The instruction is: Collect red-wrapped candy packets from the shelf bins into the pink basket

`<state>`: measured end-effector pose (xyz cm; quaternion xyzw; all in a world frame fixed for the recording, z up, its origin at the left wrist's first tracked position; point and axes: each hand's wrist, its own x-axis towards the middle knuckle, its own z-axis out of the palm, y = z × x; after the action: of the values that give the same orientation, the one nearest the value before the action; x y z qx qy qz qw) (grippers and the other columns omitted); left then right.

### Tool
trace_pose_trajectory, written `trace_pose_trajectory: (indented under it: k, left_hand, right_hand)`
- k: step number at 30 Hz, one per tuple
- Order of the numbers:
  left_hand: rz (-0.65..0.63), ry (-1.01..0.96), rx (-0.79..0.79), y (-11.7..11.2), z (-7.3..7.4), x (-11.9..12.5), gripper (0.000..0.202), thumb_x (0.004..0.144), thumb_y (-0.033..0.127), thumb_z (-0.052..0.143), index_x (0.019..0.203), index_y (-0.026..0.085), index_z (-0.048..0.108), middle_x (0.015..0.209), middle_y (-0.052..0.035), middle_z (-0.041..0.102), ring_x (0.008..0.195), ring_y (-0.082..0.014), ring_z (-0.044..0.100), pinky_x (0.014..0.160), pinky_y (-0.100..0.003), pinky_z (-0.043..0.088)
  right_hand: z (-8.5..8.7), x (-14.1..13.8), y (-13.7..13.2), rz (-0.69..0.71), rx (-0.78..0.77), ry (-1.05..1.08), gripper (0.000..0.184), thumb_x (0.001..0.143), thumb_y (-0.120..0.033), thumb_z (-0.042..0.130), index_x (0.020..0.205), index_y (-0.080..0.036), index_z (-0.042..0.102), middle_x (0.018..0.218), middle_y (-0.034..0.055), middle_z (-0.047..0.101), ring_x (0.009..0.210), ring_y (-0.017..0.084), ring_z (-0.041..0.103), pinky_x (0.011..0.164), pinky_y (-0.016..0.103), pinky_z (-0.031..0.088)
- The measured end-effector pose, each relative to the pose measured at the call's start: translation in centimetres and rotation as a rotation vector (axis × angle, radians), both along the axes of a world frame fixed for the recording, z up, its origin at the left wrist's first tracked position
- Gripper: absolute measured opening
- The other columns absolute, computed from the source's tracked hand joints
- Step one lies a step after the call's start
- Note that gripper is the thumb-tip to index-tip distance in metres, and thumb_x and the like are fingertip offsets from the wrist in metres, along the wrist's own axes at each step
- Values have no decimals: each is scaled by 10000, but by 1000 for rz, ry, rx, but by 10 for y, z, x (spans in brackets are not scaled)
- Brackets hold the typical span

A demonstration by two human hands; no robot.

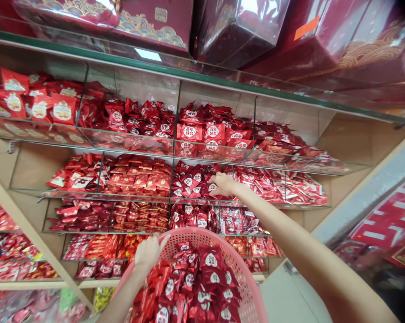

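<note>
A pink plastic basket (251, 280) with a perforated wall is in front of me, filled with small red packets (202, 296), many with white heart-shaped labels. My left hand (149, 252) grips its left rim, with the thumb along the edge. My right hand (223, 185) reaches forward into a middle shelf compartment. Its fingers are curled over a dark red wrapped packet (213, 187), at the right side of a pile of similar packets (191, 180) with white labels. The fingertips are partly hidden against the pile.
Glass dividers and front panels split the shelves into compartments of red packets. Gold-printed packets (138, 177) lie left of my right hand, red-and-white ones (263, 184) to its right. Large maroon boxes (243, 31) stand on the glass shelf (202, 76) above. A wooden post (30, 233) rises at left.
</note>
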<state>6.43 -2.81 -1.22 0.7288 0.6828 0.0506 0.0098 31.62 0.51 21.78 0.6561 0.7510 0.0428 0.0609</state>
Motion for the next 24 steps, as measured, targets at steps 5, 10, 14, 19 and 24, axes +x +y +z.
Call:
trace_pose_trajectory:
  k: [5, 10, 14, 19, 24]
  left_hand:
    - [-11, -5, 4, 1, -2, -1, 671, 747, 598, 128, 986, 119, 531, 771, -162, 632, 758, -259, 597, 634, -351, 430]
    - [-23, 6, 29, 1, -3, -2, 661, 745, 603, 129, 957, 128, 537, 754, -144, 637, 737, -260, 602, 611, -345, 434]
    - [-12, 6, 20, 0, 0, -1, 667, 749, 596, 119, 952, 123, 544, 769, -146, 636, 743, -265, 599, 620, -349, 432]
    - [1, -10, -11, -3, 5, 1, 687, 754, 588, 95, 961, 112, 545, 806, -159, 631, 771, -263, 593, 641, -345, 428]
    - [-5, 5, 20, -2, 3, 1, 683, 755, 585, 91, 943, 111, 546, 799, -153, 627, 756, -268, 593, 620, -346, 431]
  right_hand:
    - [-4, -10, -1, -8, -98, -86, 473, 598, -240, 602, 1053, -172, 490, 1108, 115, 482, 1019, 263, 446, 794, 372, 379]
    - [-10, -17, 4, -9, -70, -88, 487, 599, -211, 599, 1068, -161, 477, 1138, 132, 470, 1059, 274, 421, 833, 393, 355]
    - [-8, -13, 6, 0, -77, -53, 489, 640, -251, 570, 1099, -135, 452, 1152, 146, 464, 1056, 263, 436, 815, 343, 381]
    - [2, 0, 15, -48, -55, 13, 498, 701, -370, 504, 1117, -107, 427, 1149, 152, 474, 1029, 240, 470, 789, 290, 399]
    - [5, 1, 26, -128, -40, 68, 453, 722, -372, 479, 1055, -65, 486, 1097, 179, 520, 970, 250, 518, 749, 288, 416]
